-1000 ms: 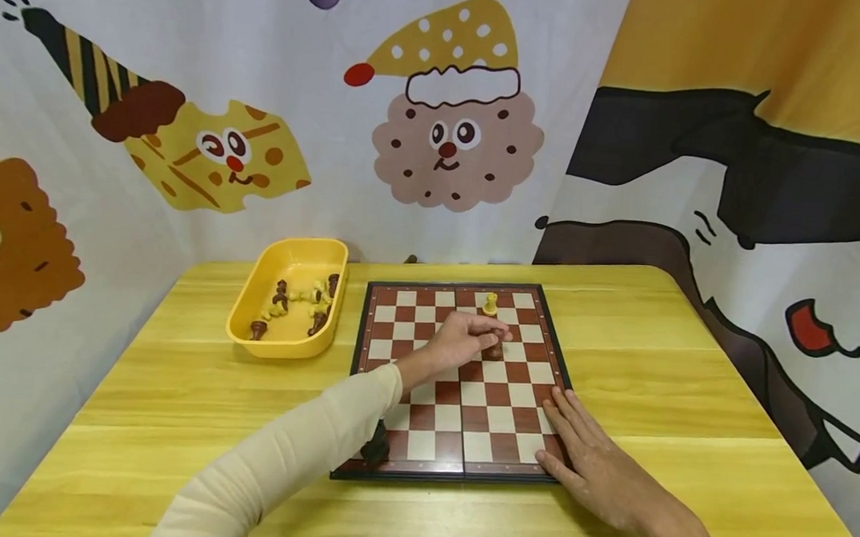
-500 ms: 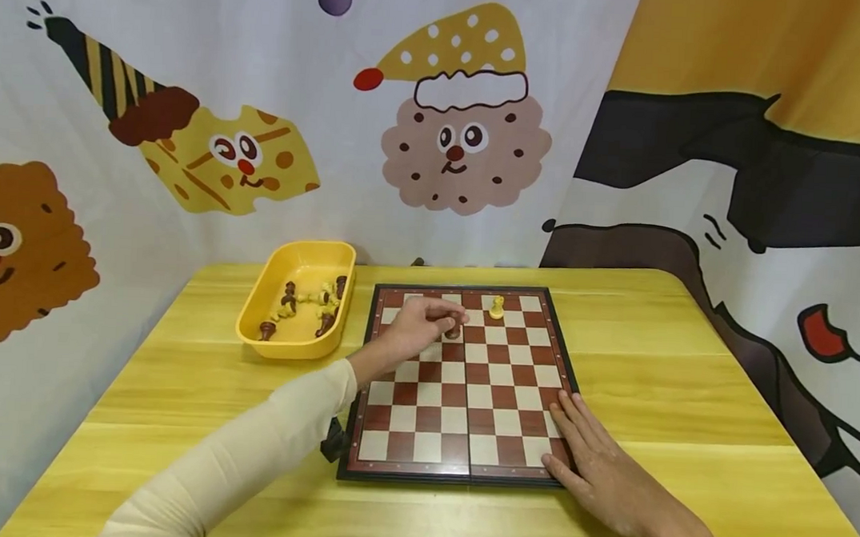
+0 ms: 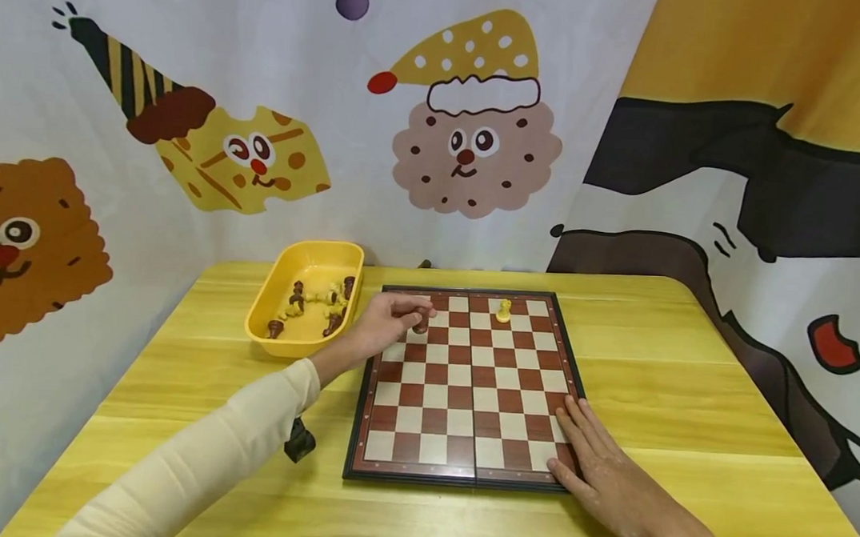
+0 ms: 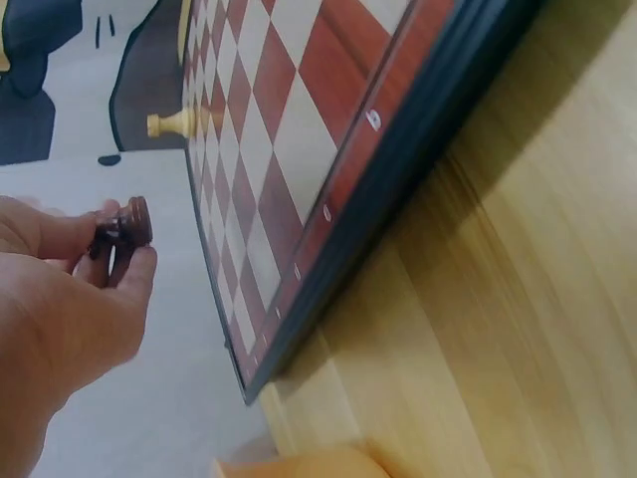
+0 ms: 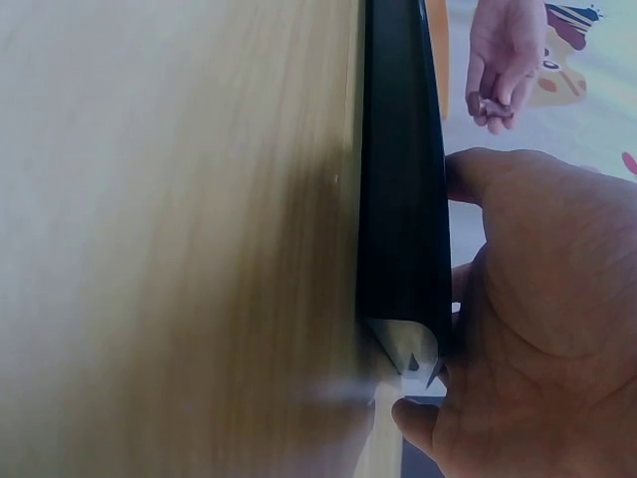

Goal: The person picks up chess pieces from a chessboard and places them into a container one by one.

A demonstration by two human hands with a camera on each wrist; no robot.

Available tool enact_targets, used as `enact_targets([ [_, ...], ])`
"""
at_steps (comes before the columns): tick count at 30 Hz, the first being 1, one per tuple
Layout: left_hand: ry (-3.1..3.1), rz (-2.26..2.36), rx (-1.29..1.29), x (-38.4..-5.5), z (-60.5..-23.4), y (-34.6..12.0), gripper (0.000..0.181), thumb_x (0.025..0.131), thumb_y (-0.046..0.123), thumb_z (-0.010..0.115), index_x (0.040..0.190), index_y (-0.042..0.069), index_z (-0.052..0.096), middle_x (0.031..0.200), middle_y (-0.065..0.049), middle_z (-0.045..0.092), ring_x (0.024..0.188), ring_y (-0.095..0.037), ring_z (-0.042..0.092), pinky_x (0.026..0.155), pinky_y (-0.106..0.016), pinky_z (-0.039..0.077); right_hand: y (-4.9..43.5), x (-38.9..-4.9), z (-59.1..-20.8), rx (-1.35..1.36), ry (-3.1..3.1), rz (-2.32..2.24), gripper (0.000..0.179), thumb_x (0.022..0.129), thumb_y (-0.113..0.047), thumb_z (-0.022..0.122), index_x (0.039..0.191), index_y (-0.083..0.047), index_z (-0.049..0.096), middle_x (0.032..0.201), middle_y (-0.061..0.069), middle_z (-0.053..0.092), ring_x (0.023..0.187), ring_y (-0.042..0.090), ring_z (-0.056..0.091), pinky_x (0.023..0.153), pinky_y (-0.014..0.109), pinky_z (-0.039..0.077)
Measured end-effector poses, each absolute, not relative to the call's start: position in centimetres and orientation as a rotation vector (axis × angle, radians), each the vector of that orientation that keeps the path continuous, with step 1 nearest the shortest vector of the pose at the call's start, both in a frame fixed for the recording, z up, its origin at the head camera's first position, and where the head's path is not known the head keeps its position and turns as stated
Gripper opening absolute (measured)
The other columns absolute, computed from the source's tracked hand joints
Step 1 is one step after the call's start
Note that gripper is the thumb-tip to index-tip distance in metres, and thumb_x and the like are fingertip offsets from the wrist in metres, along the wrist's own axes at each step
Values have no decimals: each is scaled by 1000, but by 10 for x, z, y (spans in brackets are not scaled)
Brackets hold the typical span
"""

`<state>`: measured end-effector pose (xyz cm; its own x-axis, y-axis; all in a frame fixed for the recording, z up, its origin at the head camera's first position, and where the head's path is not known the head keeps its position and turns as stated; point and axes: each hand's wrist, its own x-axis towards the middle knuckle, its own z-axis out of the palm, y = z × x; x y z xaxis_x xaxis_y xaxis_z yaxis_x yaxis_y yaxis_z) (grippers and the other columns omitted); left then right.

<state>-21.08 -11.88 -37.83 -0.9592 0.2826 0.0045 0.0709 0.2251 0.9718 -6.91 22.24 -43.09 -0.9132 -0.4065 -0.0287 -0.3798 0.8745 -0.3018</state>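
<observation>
My left hand (image 3: 378,327) pinches a dark brown chess piece (image 4: 137,221) between thumb and fingers, over the far left part of the chessboard (image 3: 435,397). In the left wrist view the piece hangs above the board with its round base showing; its top is hidden by the fingers. A pale yellow chess piece (image 3: 503,312) stands upright on the board's far row, right of the fold. My right hand (image 3: 611,483) rests on the near right edge of the board, fingers straight. The right wrist view shows that hand close against the board's black side (image 5: 403,199).
A yellow tray (image 3: 258,313) with several brown and yellow chess pieces lying in it stands left of the board, close to my left forearm. Wood-grain table (image 3: 304,503) surrounds the board. Behind it hangs a cartoon-printed curtain (image 3: 267,45).
My left hand has carried the brown chess piece leftward across the board, from near the yellow piece to the far left part. My right hand has stayed at the board's right edge.
</observation>
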Motion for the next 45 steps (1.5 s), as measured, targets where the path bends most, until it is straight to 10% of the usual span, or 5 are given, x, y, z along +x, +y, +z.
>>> enact_targets([
  [6, 2294, 1908, 326, -208, -381, -134, 23, 92, 4, 52, 110, 10, 65, 107, -8, 64, 95, -28, 59, 83, -46, 46, 222, -67, -432, -613, 2938, -462, 69, 93, -50, 38, 145, -10, 19, 151, 7, 2, 135, 26, 1, 100, 54, 25],
  [19, 2416, 1953, 201, -216, -368, -176, 25, 92, 6, 52, 115, 6, 62, 108, -10, 63, 97, -24, 59, 83, -31, 48, 221, -67, -434, -611, 2945, -470, 69, 93, -50, 38, 145, -10, 16, 151, 6, 1, 135, 26, -1, 99, 54, 25],
  [28, 2529, 1941, 42, -217, -364, -208, 25, 92, 8, 53, 115, 5, 62, 105, -9, 64, 91, -27, 60, 45, -27, 46, 221, -67, -433, -607, 2942, -476, 69, 93, -50, 38, 146, -10, 17, 151, 6, 1, 135, 26, 0, 99, 54, 26],
  [32, 2608, 1923, 24, -218, -364, -218, 27, 92, 5, 53, 118, 2, 59, 111, -13, 61, 96, -25, 59, 72, -24, 50, 222, -68, -433, -597, 2944, -476, 69, 93, -50, 38, 146, -11, 17, 151, 5, 1, 135, 26, 0, 99, 54, 26],
  [45, 2553, 1969, -19, -217, -366, -228, 44, 94, 17, 52, 135, 8, 41, 129, -9, 48, 118, -21, 44, 93, -37, 40, 223, -68, -433, -594, 2949, -471, 69, 93, -51, 38, 146, -11, 17, 151, 5, 0, 135, 25, -1, 100, 53, 25],
])
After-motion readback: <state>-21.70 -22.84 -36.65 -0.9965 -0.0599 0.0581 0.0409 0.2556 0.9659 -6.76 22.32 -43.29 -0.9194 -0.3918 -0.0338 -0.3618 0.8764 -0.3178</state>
